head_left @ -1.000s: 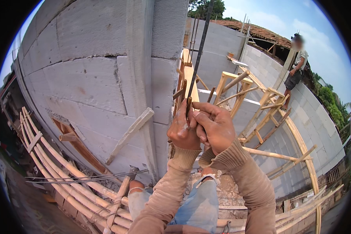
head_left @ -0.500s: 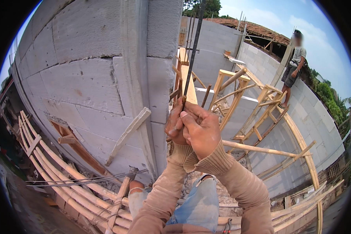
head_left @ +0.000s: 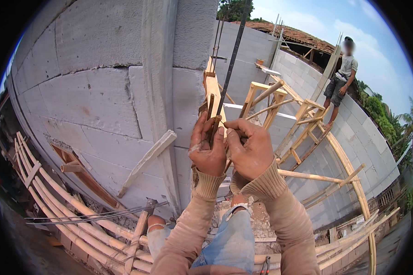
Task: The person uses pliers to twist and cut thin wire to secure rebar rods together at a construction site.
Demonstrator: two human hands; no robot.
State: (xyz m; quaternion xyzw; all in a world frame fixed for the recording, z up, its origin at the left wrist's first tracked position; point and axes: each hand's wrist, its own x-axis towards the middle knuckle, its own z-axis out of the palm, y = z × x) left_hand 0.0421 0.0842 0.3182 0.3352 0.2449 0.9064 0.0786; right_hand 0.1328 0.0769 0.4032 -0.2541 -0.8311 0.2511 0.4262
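Both my hands are raised in front of me, beside the end of a grey block wall (head_left: 92, 96). My left hand (head_left: 207, 153) has its fingers curled round a short rusty steel rod (head_left: 217, 120) that stands upright. Close on its right, my right hand (head_left: 251, 149) is closed in a pinch, thumb against forefinger; whatever sits between them is too small or hidden to name. A long dark ribbed steel bar (head_left: 234, 52) rises at a tilt from just above the rod. Another rusty rod (head_left: 210, 104) stands behind my left fingers.
Bamboo poles (head_left: 78, 220) run along the lower left. A loose wooden strip (head_left: 147, 162) leans on the wall. Timber trestles (head_left: 266, 98) stand ahead. On the right, a person (head_left: 342, 78) stands high by the far wall. Pliers (head_left: 266, 266) with red on the handles show below.
My hands have come apart from a tight cluster; the right has moved slightly right and down. The short rod's top now shows between them. The view has shifted slightly.
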